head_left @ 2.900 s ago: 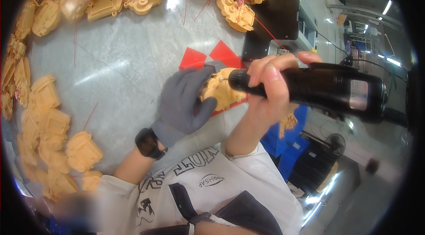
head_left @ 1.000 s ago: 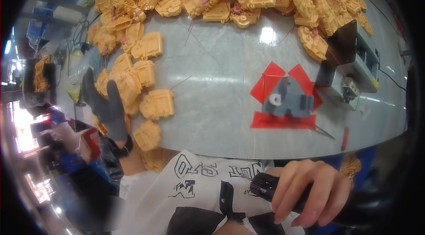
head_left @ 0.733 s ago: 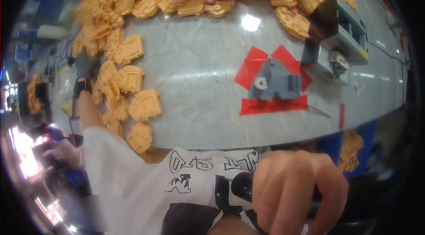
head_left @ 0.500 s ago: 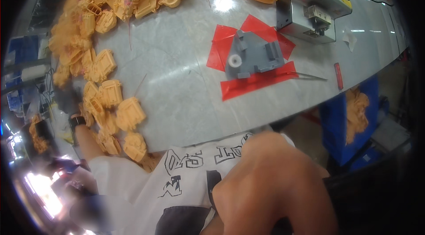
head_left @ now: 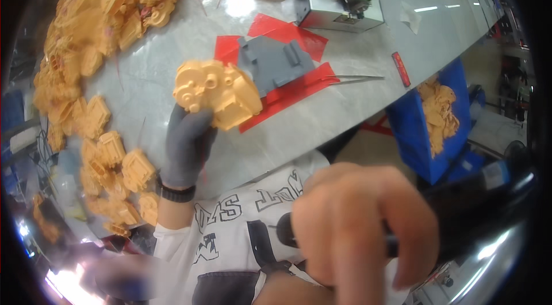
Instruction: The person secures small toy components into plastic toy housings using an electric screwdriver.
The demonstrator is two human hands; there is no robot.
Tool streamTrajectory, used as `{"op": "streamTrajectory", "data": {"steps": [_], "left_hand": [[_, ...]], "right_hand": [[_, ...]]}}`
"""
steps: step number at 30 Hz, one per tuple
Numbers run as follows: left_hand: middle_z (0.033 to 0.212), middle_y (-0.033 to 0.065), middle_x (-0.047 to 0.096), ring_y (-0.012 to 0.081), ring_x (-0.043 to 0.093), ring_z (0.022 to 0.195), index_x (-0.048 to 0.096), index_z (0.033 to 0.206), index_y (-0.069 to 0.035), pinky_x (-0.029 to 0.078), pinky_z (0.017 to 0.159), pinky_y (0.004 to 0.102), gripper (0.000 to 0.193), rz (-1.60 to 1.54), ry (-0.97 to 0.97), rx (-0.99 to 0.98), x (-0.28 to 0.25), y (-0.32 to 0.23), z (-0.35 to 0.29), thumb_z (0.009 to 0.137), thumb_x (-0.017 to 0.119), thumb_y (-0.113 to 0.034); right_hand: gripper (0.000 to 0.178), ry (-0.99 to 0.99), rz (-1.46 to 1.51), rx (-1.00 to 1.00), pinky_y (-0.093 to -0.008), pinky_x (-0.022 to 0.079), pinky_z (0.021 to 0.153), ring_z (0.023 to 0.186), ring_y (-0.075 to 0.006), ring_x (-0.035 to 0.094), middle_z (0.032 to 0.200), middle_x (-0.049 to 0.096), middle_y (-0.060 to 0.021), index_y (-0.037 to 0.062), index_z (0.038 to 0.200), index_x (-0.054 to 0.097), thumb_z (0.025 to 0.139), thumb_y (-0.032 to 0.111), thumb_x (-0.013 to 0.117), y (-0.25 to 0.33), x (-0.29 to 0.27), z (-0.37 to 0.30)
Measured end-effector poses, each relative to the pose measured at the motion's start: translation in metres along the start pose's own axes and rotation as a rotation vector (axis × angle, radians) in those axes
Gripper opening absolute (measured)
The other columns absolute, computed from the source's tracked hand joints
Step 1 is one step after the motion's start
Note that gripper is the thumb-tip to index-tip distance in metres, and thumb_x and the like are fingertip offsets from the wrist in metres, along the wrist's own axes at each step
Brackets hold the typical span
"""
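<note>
My left hand [head_left: 188, 144], in a grey glove with a black band at the wrist, grips an orange moulded plastic housing [head_left: 221, 97] from below. The housing is held up over the near left side of a grey fixture block [head_left: 275, 63] and hides part of it. Red tape [head_left: 293, 98] surrounds the block on the table. My right hand [head_left: 359, 219], bare and blurred, is raised close to the camera at the lower right. Its fingers bend downward and their tips are out of sight, so whether it holds anything is unclear.
A heap of orange housings [head_left: 86, 23] with thin red wires covers the left of the grey table [head_left: 190, 35]. Tweezers [head_left: 359, 78] and a red stick-shaped tool [head_left: 401, 69] lie to the right. A benchtop machine [head_left: 328, 0] stands behind. A blue bin [head_left: 417, 144] holds more orange pieces.
My left hand has come from the pile at the left to the fixture, now carrying an orange housing. The view has shifted, and my right hand stays raised near the camera.
</note>
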State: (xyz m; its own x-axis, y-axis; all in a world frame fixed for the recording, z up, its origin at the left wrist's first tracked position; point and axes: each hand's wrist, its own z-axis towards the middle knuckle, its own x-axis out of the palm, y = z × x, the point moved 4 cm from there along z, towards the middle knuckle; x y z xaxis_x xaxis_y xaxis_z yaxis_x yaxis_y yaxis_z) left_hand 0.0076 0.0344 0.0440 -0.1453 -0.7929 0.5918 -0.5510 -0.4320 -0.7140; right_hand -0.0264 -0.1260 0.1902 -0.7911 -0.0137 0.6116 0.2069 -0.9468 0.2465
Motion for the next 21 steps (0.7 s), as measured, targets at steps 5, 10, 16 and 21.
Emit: {"op": "streamTrajectory", "data": {"steps": [5,10,16,21], "left_hand": [[0.126,0.0125,0.046,0.0213,0.047,0.114,0.031,0.132,0.001,0.037,0.099,0.0336,0.068,0.147,-0.051,0.223,0.053,-0.001,0.031,0.072,0.059,-0.006],[0.121,0.0143,0.046,0.0218,0.047,0.111,0.030,0.132,0.002,0.037,0.098,0.0334,0.069,0.544,-0.141,0.498,0.042,0.004,0.040,0.071,0.063,-0.006],[0.110,0.0143,0.054,0.0202,0.053,0.098,0.020,0.138,0.004,0.042,0.087,0.0330,0.086,1.042,-0.041,0.550,0.056,0.015,0.040,0.070,0.071,-0.010],[0.122,0.0197,0.047,0.0274,0.050,0.108,0.020,0.139,0.003,0.039,0.094,0.0353,0.093,1.257,-0.018,0.815,0.073,-0.016,0.047,0.067,0.074,-0.018]], "right_hand": [[0.015,-0.204,-0.149,-0.345,-0.0135,0.044,0.044,0.052,-0.0129,0.058,0.103,0.061,-0.0201,0.0035,0.067,0.059,0.075,-0.010,0.060,0.020,0.025,-0.021],[0.015,-0.276,-0.349,-0.220,-0.0121,0.036,0.039,0.043,-0.0075,0.047,0.098,0.064,-0.0165,0.0047,0.067,0.058,0.072,-0.009,0.062,0.023,0.040,-0.022],[0.015,-0.864,-0.826,-0.452,-0.0123,0.029,0.037,0.041,-0.0057,0.041,0.096,0.065,-0.0116,0.0075,0.068,0.057,0.070,-0.005,0.066,0.009,0.067,-0.028],[0.014,-0.130,-0.456,-0.364,-0.0146,0.031,0.036,0.044,-0.0115,0.049,0.093,0.064,-0.0095,0.0099,0.074,0.060,0.071,-0.001,0.069,0.036,0.023,-0.033]]}}
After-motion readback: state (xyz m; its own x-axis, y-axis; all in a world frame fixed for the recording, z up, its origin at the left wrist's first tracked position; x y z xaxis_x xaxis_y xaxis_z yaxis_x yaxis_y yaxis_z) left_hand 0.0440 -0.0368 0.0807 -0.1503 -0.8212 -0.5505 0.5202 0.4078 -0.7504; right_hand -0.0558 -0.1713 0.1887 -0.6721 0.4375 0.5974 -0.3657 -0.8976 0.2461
